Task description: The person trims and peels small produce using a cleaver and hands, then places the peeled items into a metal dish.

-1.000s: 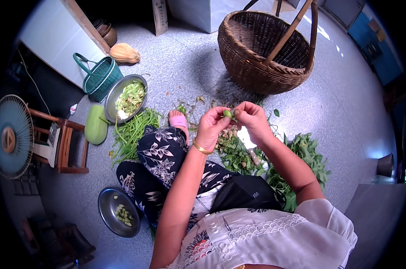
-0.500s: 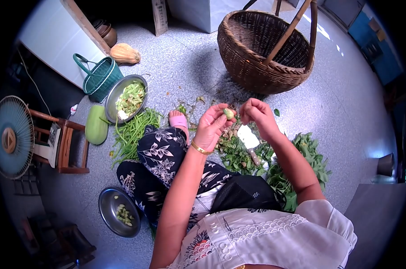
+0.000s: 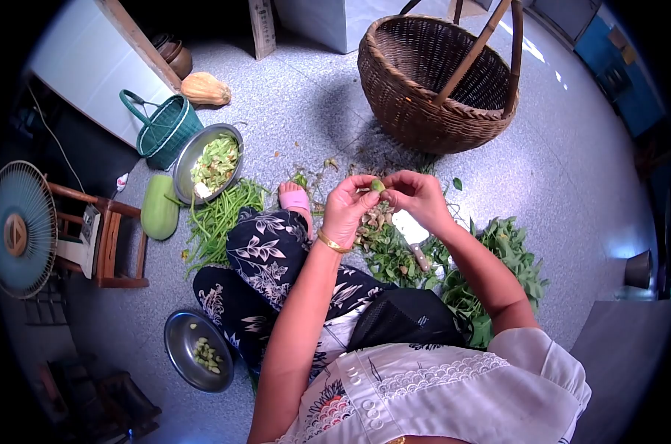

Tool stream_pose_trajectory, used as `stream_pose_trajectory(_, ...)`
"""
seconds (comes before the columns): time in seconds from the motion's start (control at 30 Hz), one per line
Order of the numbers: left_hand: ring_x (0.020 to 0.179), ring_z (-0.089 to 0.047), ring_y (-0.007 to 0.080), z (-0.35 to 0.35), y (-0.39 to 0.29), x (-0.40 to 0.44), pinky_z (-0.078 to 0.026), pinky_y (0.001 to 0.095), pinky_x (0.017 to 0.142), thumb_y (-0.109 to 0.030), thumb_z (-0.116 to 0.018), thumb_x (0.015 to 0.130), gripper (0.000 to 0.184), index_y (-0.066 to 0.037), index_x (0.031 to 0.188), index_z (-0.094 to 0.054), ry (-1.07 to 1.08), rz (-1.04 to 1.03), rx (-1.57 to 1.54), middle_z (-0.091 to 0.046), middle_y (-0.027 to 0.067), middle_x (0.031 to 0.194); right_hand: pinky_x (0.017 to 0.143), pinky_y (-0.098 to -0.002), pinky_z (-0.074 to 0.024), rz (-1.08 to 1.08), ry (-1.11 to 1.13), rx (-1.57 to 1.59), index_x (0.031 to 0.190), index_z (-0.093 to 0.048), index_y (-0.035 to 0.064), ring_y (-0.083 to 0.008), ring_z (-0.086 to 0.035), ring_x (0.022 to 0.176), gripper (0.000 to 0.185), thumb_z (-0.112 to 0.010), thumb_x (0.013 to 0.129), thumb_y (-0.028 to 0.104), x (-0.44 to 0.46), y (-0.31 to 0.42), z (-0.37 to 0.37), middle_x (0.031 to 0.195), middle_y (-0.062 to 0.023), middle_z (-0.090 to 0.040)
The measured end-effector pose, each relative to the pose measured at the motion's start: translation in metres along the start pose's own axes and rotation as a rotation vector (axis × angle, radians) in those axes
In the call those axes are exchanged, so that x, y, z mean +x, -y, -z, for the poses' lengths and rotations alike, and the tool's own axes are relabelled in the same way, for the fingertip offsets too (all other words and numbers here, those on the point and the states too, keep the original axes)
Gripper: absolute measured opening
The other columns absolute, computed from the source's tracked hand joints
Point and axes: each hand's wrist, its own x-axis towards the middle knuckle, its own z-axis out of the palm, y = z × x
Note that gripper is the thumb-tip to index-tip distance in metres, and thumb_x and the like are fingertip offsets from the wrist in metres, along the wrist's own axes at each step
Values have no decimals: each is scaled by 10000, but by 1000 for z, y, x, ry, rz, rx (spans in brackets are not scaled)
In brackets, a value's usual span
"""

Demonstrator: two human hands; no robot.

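Holding: left hand [image 3: 346,207], clamped on one small green vegetable piece [image 3: 378,186]; right hand [image 3: 421,201], alongside, closure unclear. Hazard: a drop, from loosened pinch.

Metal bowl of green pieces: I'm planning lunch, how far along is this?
Green pieces in the lower metal bowl look done. The left hand and right hand hold a small green vegetable. The leafy pile by the right arm is probably left to do; how much, I can't tell.

Speckled grey flr [image 3: 291,111] w/ wicker basket [image 3: 439,89], 2 metal bowls [image 3: 180,325], green stems [image 3: 220,222], leafy greens [image 3: 509,270], gourd [image 3: 160,207].
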Motion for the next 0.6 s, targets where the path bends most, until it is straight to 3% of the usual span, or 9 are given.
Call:
stream_pose_trajectory(0.23,809,-544,119,3,5,2,-452,221,725,12,-559,746,226,11,960,-486,6,-71,120,-550,66,882,477,-203,-421,-27,32,-39,752,-595,-22,-54,-520,520,98,-603,703,63,2,2,4,587,-30,-581)
stream_pose_trajectory(0.6,836,-535,110,5,6,3,-438,209,739,3,-564,746,239,18,971,-483,24,-56,181,-550,66,907,454,-255,-407,101,-162,-440,676,-569,-19,-106,-508,461,128,-585,636,100,-2,16,-9,527,-98,-538)
